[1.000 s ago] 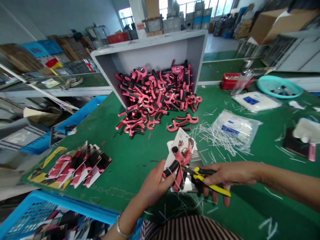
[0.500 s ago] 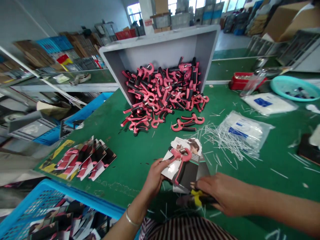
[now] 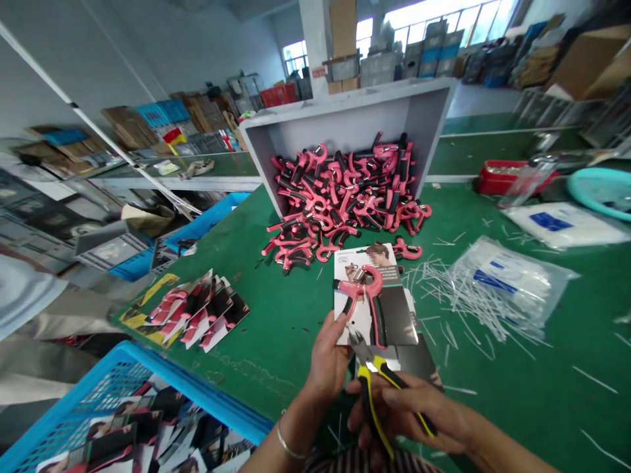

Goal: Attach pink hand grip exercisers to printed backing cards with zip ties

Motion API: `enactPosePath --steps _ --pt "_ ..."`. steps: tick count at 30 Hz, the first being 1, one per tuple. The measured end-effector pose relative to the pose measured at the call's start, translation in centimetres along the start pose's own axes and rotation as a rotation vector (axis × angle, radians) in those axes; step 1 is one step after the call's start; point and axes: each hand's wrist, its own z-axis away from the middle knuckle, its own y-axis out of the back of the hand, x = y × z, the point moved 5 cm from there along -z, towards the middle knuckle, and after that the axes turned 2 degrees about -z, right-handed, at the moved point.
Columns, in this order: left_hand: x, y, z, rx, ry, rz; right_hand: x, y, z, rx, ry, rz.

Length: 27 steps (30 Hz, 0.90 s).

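Yellow-and-black pliers [image 3: 365, 361] sit in the right hand [image 3: 419, 407], its fingers curled loosely round the parted handles by the bench's [image 3: 280, 322] near edge; the fingertips are partly shadowed. The left hand [image 3: 329, 358] pinches the lower left corner of a printed card [image 3: 399, 322] bearing a pink-and-black hand exerciser [image 3: 375, 282]. Beneath it lies another card [image 3: 417, 362], mostly covered. For neat trimming, it seems best to steady the printed card and keep the blades flat, clear of padding and print. Whether a tie binds the exerciser is too unclear to tell. Farther off, loose white ties [image 3: 461, 299] lie toward the bench's right edge. Near the far edge, heaped exercisers [image 3: 345, 190] hide the lower part of a grey bin [image 3: 340, 128]; toward the far right corner, a turquoise basin [image 3: 599, 184] is cut off.
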Motion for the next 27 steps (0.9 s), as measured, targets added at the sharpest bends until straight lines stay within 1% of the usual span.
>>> enactPosePath --steps 4,6,8,10,11,13,15,16,17,18,19,20,22,25,27 --pt "-0.5 0.1 0.6 -0.025 0.039 0.072 -0.1 0.2 -0.3 -0.006 0.016 -0.023" --pt "-0.6 0.0 0.7 -0.036 0.067 0.095 0.3 0.6 -0.6 0.019 0.029 -0.022" --pt "-0.8 -0.1 0.8 -0.050 0.080 0.115 1.0 1.3 -1.0 0.088 0.053 -0.009" --pt "-0.8 -0.2 0.8 -0.033 0.050 0.126 1.7 2.2 -1.2 0.203 0.071 0.054" --pt "-0.7 -0.1 0.8 -0.007 0.023 0.120 1.8 2.7 -1.1 0.270 0.073 0.133" --pt "-0.4 0.1 1.0 0.050 -0.030 0.066 1.4 3.5 -0.6 0.424 0.100 0.413" --pt "0.1 0.2 1.2 0.078 -0.068 -0.030 -0.2 3.9 0.4 0.581 0.194 0.762" --pt "0.4 0.2 1.3 0.078 -0.090 -0.082 -1.1 3.9 0.9 0.638 0.248 0.913" --pt "0.8 0.0 1.3 0.064 -0.115 -0.131 -2.0 3.8 1.3 0.673 0.292 1.023" --pt "1.2 -0.3 1.2 0.044 -0.142 -0.172 -2.6 3.5 1.5 0.677 0.309 1.083" --pt "1.5 -0.6 1.0 0.023 -0.169 -0.202 -2.9 3.3 1.6 0.662 0.306 1.092" --pt "1.7 -1.0 0.7 0.004 -0.196 -0.219 -3.0 3.1 1.7 0.641 0.289 1.054" --pt "1.5 -1.9 -0.1 -0.031 -0.220 -0.219 -2.4 3.0 1.7 0.622 0.244 0.861" --pt "0.1 -3.2 -1.7 -0.070 -0.209 -0.198 -0.1 3.8 2.6 0.685 0.195 0.414" --pt "-1.0 -3.7 -2.7 -0.105 -0.200 -0.214 1.5 4.6 3.4 0.691 0.165 0.137"
